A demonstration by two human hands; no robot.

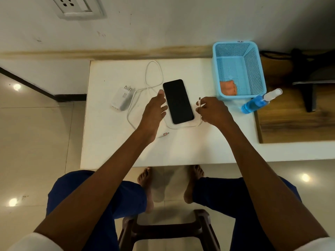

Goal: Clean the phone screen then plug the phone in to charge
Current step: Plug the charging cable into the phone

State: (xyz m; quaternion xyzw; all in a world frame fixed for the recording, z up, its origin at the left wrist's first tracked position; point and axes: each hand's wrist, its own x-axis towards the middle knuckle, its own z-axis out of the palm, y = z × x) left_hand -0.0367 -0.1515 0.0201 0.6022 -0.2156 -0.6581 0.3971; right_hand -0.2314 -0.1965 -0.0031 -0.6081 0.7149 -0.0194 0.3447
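A black phone (178,101) lies screen up on the white table (112,142). My right hand (213,111) pinches the small plug end of the white charging cable (153,77) just right of the phone. My left hand (155,109) hovers at the phone's left edge with fingers relaxed, holding nothing. The cable loops behind and under the phone; its other plug (165,134) lies near my left wrist. A white wall charger (122,99) rests on the table's left side. An orange cloth (228,87) sits inside the blue basket (253,69).
A blue spray bottle (257,103) lies by the basket at the table's right edge. A wall socket (78,7) is mounted upper left. A wooden surface (290,124) adjoins at right. A dark stool (168,230) stands below between my knees.
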